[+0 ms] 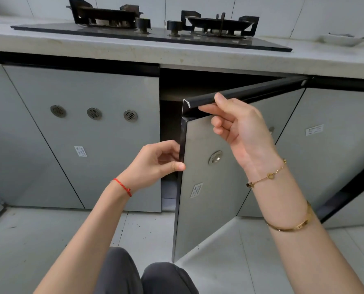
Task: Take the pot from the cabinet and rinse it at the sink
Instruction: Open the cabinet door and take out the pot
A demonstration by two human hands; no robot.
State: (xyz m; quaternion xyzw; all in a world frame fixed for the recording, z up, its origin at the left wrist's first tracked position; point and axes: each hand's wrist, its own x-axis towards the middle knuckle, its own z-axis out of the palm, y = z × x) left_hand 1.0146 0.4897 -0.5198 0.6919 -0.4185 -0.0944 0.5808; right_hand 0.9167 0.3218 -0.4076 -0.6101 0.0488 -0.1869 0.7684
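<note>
Gripping the cabinet door [208, 187]; its sticker [196, 190] looks unreadable.

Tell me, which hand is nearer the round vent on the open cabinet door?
Right. The right hand grips the cabinet door top just above the vent; the left hand pinches its side edge, slightly farther.

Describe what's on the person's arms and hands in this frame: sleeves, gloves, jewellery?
Both forearms are bare: no sleeves or gloves in view. The left hand has a thin red cord bracelet at the wrist. The right hand has a fine gold chain bracelet with small charms at the wrist, plus a plain gold bangle further up the forearm. No rings visible.
</note>
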